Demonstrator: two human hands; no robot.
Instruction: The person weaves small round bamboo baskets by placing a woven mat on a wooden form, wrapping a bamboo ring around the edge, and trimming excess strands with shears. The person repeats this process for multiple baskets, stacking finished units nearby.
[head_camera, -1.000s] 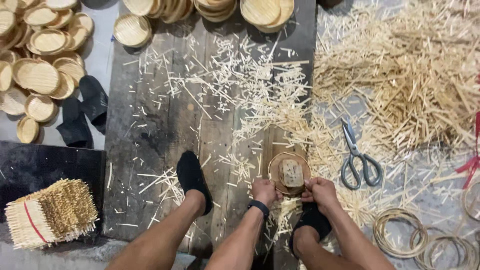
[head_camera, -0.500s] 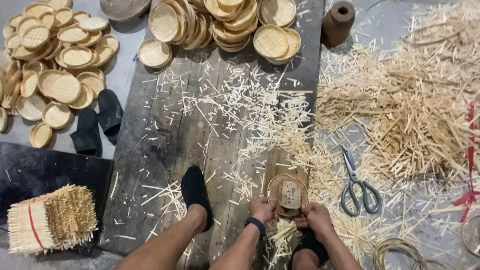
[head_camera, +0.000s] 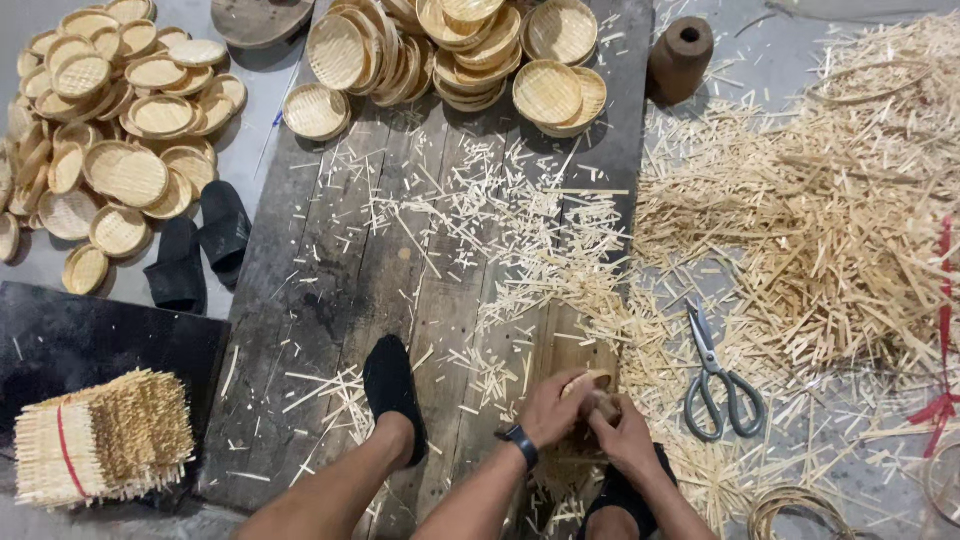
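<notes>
Left hand (head_camera: 553, 408) and right hand (head_camera: 622, 436) both clasp small round woven bamboo basket (head_camera: 590, 388) near centre of dark wooden board (head_camera: 330, 300); many finished baskets (head_camera: 130, 130) far left, splint heap (head_camera: 850, 220) right unused

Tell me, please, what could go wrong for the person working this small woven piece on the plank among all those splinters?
1. Both the left hand and right hand press close together on the small woven piece; loose bamboo slivers around them could prick a finger.
2. The scissors lie beside the right hand, so a sideways reach might catch the blades.
3. Slivers litter the wooden plank near the feet, so a foot could slip.
</notes>
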